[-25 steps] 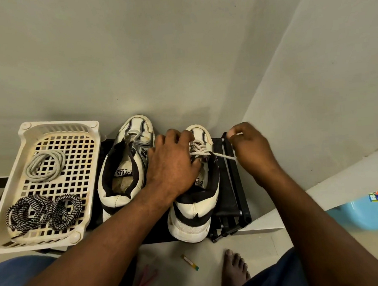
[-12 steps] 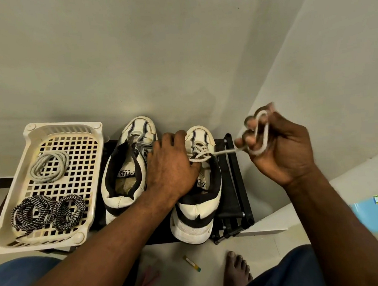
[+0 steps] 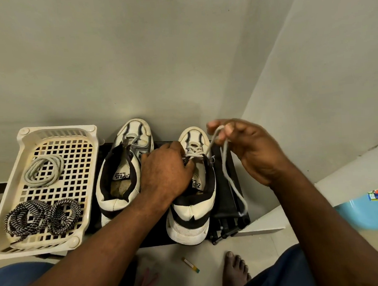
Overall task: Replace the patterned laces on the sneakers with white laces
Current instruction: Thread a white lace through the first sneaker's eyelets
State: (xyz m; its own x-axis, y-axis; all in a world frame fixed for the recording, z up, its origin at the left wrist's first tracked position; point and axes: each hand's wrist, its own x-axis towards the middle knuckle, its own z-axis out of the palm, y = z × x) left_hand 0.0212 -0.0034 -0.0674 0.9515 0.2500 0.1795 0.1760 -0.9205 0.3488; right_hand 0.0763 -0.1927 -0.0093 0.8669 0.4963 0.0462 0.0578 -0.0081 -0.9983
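Your right hand [image 3: 250, 149] pinches the white lace [image 3: 223, 162] at 2 o'clock from the half-laced sneaker [image 3: 192, 209]. Your left hand [image 3: 165, 169] curls over its throat. The lace is probably light, limp and prone to fraying, so grip near the tip.

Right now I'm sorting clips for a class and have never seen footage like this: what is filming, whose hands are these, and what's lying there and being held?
No machine here: a person wears a camera on the head, so this one picture looks down at their own two bare hands. The left hand holds the half-laced sneaker steady; the right hand pinches its white lace, lifted up beside it. The other sneaker stands alongside, both on a black stand. The cream basket holds a coiled spare lace and two patterned laces.
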